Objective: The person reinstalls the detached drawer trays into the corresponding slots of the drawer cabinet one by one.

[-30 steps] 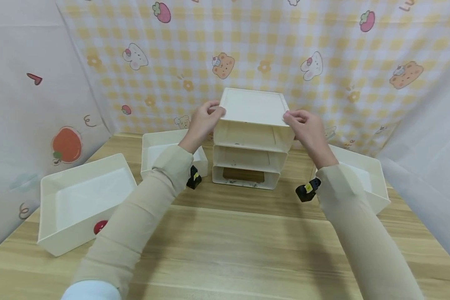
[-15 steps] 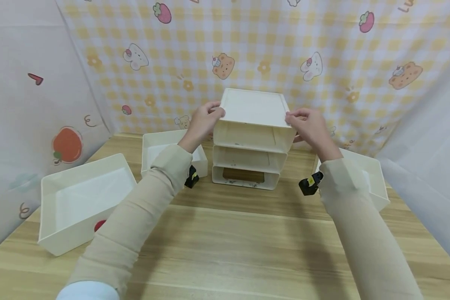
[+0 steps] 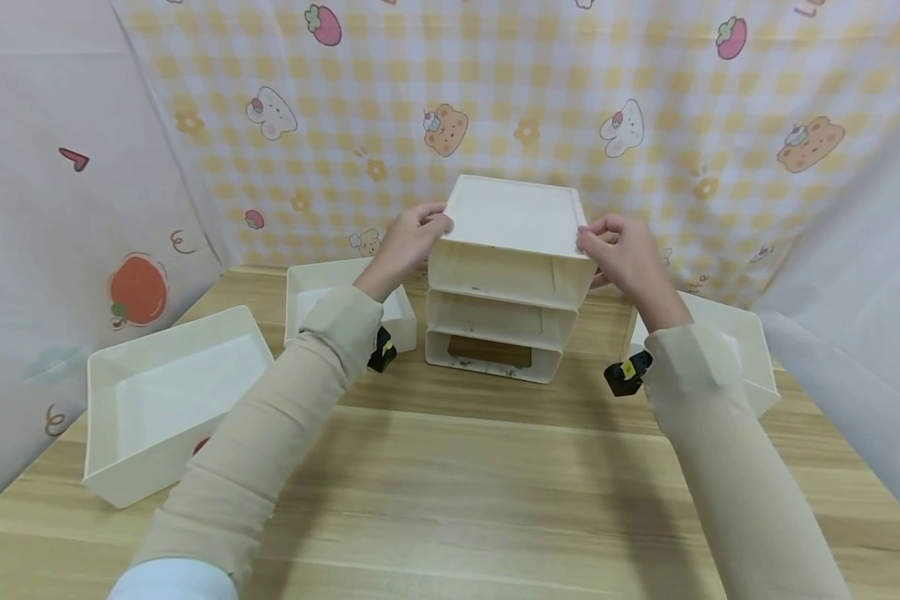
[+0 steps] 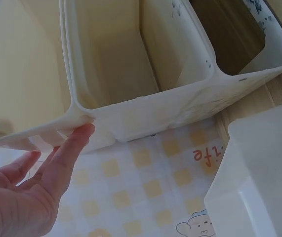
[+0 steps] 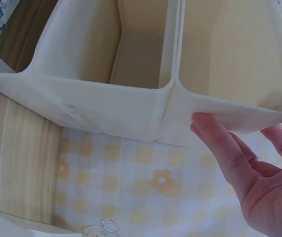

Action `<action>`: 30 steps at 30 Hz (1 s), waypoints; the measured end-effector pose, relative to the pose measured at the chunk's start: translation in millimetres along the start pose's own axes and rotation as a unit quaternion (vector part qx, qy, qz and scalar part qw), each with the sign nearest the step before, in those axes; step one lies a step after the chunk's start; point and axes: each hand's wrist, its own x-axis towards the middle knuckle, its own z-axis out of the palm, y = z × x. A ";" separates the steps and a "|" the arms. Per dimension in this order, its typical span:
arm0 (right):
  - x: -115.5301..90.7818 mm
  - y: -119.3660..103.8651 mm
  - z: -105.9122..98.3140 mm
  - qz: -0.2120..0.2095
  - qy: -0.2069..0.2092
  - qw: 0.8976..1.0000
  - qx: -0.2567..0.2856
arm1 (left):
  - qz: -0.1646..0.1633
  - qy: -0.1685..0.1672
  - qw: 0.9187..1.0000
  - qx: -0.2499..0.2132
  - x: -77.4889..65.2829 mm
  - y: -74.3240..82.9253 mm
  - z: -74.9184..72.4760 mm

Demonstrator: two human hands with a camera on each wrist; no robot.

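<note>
Three cream plastic drawer casings, open at the front, are stacked against the cloth; the top casing (image 3: 517,212) has a flat lid-like upper face. My left hand (image 3: 405,246) grips its left side, thumb at the upper edge and fingertips (image 4: 85,131) against the side wall. On the opposite side my right hand (image 3: 626,258) holds it the same way, a fingertip pressing the wall in the right wrist view. Beneath it are the middle casing (image 5: 99,88) and the bottom casing (image 3: 551,368), which has an opening in its floor and dark smudges.
Loose cream drawers lie on the wooden table (image 3: 450,492): one at front left (image 3: 135,462), one behind my left forearm (image 3: 315,273), one behind my right wrist (image 3: 753,350). Patterned cloth (image 3: 525,83) hangs close behind the stack, with white cloth at both sides.
The top casing has shifted slightly to the right on the stack. My right hand has moved a little rightward with it; my left hand stays almost in place.
</note>
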 end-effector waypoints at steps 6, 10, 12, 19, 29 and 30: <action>-3.3 5.9 -2.2 -0.022 0.020 1.000 -0.003 | -0.005 -0.014 1.000 -0.014 -0.2 1.0 0.3; -6.1 7.5 -2.9 -0.029 0.024 0.999 -0.007 | -0.003 -0.023 0.999 -0.023 -1.4 0.8 -0.4; -8.1 7.7 -2.0 -0.032 0.026 0.999 -0.005 | -0.002 -0.025 0.999 -0.029 -2.9 0.0 -0.9; -14.9 8.8 -0.5 -0.038 0.033 0.999 0.012 | -0.007 -0.027 0.999 -0.038 -8.0 -1.0 -1.2; -22.5 10.3 0.3 -0.035 0.052 0.998 0.000 | -0.013 -0.030 0.998 -0.054 -12.5 -1.1 -0.9; -23.6 10.7 0.3 -0.035 0.053 0.998 -0.002 | -0.012 -0.031 0.998 -0.050 -13.3 -1.5 -1.1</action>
